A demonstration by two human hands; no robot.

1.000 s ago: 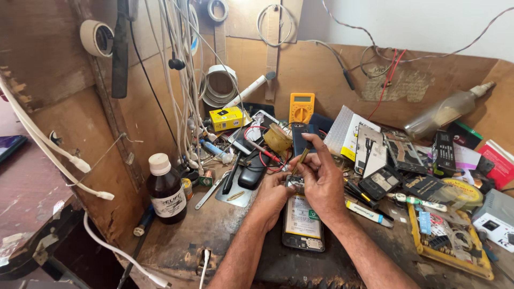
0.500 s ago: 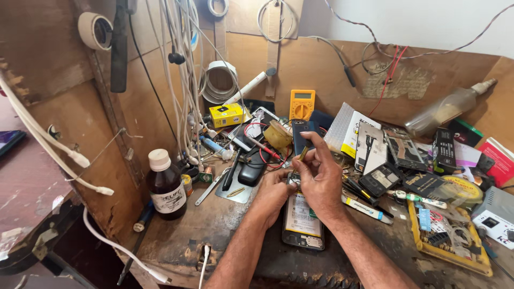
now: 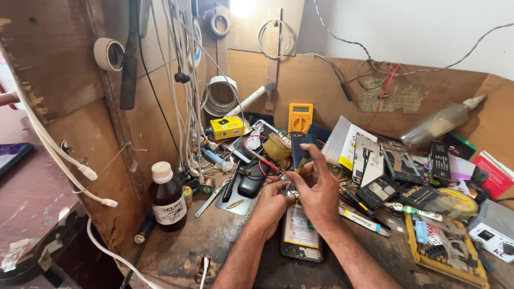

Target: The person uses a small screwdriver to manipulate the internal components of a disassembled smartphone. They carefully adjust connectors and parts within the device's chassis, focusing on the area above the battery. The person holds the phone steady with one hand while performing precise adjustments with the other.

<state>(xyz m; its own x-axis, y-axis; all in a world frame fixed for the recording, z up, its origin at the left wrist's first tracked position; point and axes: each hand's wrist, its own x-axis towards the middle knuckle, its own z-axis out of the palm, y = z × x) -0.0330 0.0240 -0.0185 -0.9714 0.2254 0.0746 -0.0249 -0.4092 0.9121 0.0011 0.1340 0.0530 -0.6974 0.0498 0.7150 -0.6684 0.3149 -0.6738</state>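
Observation:
An opened phone [image 3: 301,235] lies back-up on the worn wooden bench, its battery showing. My left hand [image 3: 272,206] rests on the phone's top end, fingers curled on a small part there. My right hand [image 3: 316,190] hovers just above it, thumb and fingers pinched on a thin tool [image 3: 301,164] with a yellowish tip pointing up and away. What the tool's lower end touches is hidden by my fingers.
A brown bottle [image 3: 167,199] with a white cap stands at the left. A yellow multimeter [image 3: 300,117], a yellow box [image 3: 226,128], phone parts [image 3: 399,166], a yellow tray [image 3: 444,251] and hanging cables [image 3: 184,80] crowd the bench.
My hands have stayed together over the phone. The right hand's fingers have shifted slightly on the thin tool; the view has tilted a little.

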